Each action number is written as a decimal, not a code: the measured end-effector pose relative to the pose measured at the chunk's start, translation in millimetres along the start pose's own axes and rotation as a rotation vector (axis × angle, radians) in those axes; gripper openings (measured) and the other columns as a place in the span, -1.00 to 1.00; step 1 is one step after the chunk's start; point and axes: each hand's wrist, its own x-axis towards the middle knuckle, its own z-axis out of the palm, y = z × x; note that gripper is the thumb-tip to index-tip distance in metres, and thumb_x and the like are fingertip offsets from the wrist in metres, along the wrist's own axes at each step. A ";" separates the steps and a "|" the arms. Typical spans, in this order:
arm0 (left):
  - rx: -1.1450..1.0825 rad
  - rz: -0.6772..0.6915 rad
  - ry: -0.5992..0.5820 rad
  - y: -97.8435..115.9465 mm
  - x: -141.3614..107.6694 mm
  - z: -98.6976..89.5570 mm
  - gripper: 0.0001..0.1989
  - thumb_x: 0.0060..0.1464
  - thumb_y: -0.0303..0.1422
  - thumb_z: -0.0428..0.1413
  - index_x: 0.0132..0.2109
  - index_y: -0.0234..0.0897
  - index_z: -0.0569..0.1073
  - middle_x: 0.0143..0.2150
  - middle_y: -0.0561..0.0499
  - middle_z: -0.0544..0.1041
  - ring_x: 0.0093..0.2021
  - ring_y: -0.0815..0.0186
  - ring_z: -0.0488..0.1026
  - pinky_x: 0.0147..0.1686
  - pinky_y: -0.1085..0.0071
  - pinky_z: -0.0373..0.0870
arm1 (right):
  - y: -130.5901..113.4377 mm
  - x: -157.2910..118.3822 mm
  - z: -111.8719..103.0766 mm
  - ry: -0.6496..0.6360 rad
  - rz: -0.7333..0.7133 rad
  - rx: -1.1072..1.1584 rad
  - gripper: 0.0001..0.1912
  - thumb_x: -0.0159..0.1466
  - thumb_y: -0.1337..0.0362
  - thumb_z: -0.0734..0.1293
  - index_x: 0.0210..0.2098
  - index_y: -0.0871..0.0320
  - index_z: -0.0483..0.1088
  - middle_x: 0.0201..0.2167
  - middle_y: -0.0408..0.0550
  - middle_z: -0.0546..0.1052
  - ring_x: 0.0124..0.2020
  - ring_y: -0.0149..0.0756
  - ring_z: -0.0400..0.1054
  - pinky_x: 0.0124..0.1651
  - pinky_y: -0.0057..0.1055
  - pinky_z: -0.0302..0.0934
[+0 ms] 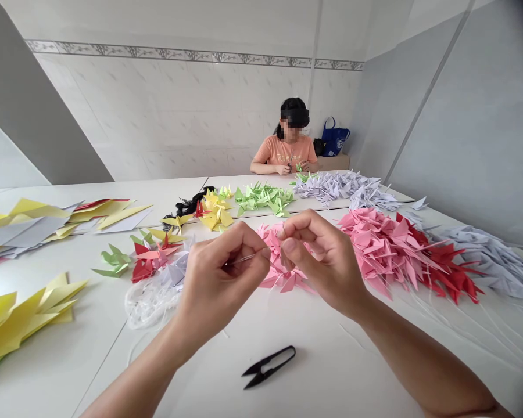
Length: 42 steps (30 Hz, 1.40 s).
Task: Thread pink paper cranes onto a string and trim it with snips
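Note:
In the middle of the view my left hand [224, 284] is closed, thumb and forefinger pinching a thin white thread [245, 257]. Just to its right, my right hand [320, 261] has its fingers curled and its thumb and forefinger close together. Whatever lies between those fingertips is too small to make out. Behind both hands is a pile of folded pink paper cranes [287, 281], partly hidden by them. Black thread snips [269, 367] lie on the white table [209, 377] below my hands, blades pointing left.
Yellow paper sheets [26, 319] are stacked at left. A tangle of white thread [150, 305] lies near mixed cranes. Larger pink [379, 244], red [455, 270] and pale cranes [497, 261] are heaped right. Across the table sits a person [285, 148] near green cranes [264, 197].

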 end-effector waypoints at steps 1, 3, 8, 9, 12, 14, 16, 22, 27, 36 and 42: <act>0.000 -0.001 0.000 -0.1 0.0 0.0 -0.75 0.03 -0.69 0.04 -0.42 -0.24 0.35 -0.61 0.23 0.19 -0.61 0.54 0.01 -0.65 0.54 -0.02 | -0.3 -0.2 0.1 -0.004 0.002 -0.014 -0.93 0.41 0.24 0.35 -0.19 0.09 0.39 -0.45 -0.21 0.44 -0.42 -0.42 0.38 -0.32 -0.44 0.29; 0.000 -0.002 0.001 -0.6 0.1 0.1 -0.76 0.03 -0.69 0.05 -0.43 -0.24 0.35 -0.61 0.24 0.18 -0.61 0.54 0.00 -0.65 0.55 -0.03 | -0.6 -0.3 0.5 -0.011 -0.009 -0.052 -0.93 0.41 0.25 0.35 -0.19 0.09 0.40 -0.41 -0.20 0.45 -0.38 -0.40 0.40 -0.25 -0.41 0.31; -0.009 -0.018 -0.005 -1.1 0.7 0.0 -0.77 0.04 -0.67 0.06 -0.42 -0.24 0.35 -0.61 0.23 0.22 -0.60 0.53 0.02 -0.64 0.55 -0.01 | -1.0 1.0 1.4 -0.007 -0.061 -0.131 -0.92 0.39 0.28 0.36 -0.27 0.10 0.42 -0.33 -0.14 0.50 -0.26 -0.35 0.42 -0.13 -0.36 0.33; -0.009 -0.023 -0.006 -1.0 0.6 -0.2 -0.77 0.04 -0.67 0.06 -0.42 -0.24 0.35 -0.61 0.23 0.23 -0.60 0.53 0.03 -0.64 0.54 -0.01 | -1.3 1.1 1.5 -0.003 -0.069 -0.145 -0.93 0.38 0.29 0.36 -0.27 0.10 0.42 -0.32 -0.14 0.51 -0.25 -0.35 0.42 -0.14 -0.36 0.33; -0.011 -0.030 0.000 -0.6 0.1 -0.7 -0.77 0.04 -0.66 0.07 -0.43 -0.24 0.35 -0.61 0.22 0.23 -0.60 0.52 0.04 -0.64 0.53 0.00 | -2.9 -0.2 1.6 -0.003 -0.068 -0.169 -0.92 0.37 0.28 0.37 -0.29 0.09 0.43 -0.38 -0.16 0.50 -0.33 -0.36 0.42 -0.25 -0.40 0.36; -0.015 -0.023 0.004 -0.7 -0.2 -0.8 -0.77 0.04 -0.66 0.07 -0.43 -0.24 0.35 -0.61 0.21 0.24 -0.60 0.52 0.04 -0.65 0.53 0.00 | -4.2 -1.9 1.9 -0.001 -0.053 -0.162 -0.92 0.37 0.27 0.37 -0.28 0.09 0.43 -0.40 -0.16 0.51 -0.36 -0.36 0.44 -0.31 -0.41 0.38; -0.021 -0.017 0.004 -0.8 -0.4 -0.7 -0.78 0.04 -0.66 0.07 -0.43 -0.24 0.36 -0.61 0.20 0.27 -0.61 0.52 0.06 -0.65 0.53 0.01 | -5.4 -3.6 2.5 0.000 -0.034 -0.143 -0.93 0.38 0.26 0.37 -0.25 0.09 0.42 -0.40 -0.15 0.53 -0.36 -0.35 0.49 -0.32 -0.41 0.41; -0.028 -0.026 0.030 -1.0 -0.4 -0.2 -0.78 0.04 -0.64 0.09 -0.45 -0.24 0.35 -0.63 0.19 0.25 -0.62 0.50 0.05 -0.66 0.51 -0.01 | -7.9 -5.1 4.2 -0.053 0.009 -0.120 -0.95 0.38 0.32 0.35 -0.25 0.10 0.39 -0.43 -0.18 0.54 -0.38 -0.36 0.54 -0.36 -0.46 0.40; -0.009 -0.033 0.026 0.6 -0.6 -1.8 -0.78 0.06 -0.63 0.09 -0.44 -0.23 0.36 -0.62 0.20 0.23 -0.61 0.50 0.05 -0.65 0.51 0.01 | -7.9 -5.0 4.0 -0.063 0.012 -0.106 -0.94 0.37 0.35 0.36 -0.26 0.11 0.39 -0.46 -0.21 0.56 -0.40 -0.41 0.53 -0.37 -0.51 0.39; -0.013 -0.010 0.028 1.0 0.3 -1.0 -0.76 0.10 -0.63 0.08 -0.44 -0.23 0.34 -0.63 0.21 0.23 -0.61 0.50 0.03 -0.66 0.51 -0.01 | -6.5 -5.7 4.1 -0.066 0.019 -0.106 -0.96 0.38 0.35 0.36 -0.24 0.12 0.43 -0.47 -0.20 0.57 -0.42 -0.41 0.52 -0.36 -0.49 0.39; -0.015 0.000 0.022 2.1 1.1 -0.6 -0.77 0.09 -0.63 0.08 -0.44 -0.24 0.35 -0.63 0.22 0.23 -0.62 0.51 0.03 -0.66 0.52 -0.01 | -7.6 -5.1 4.1 -0.064 0.027 -0.109 -0.94 0.37 0.38 0.36 -0.26 0.11 0.43 -0.47 -0.23 0.57 -0.40 -0.45 0.52 -0.35 -0.55 0.38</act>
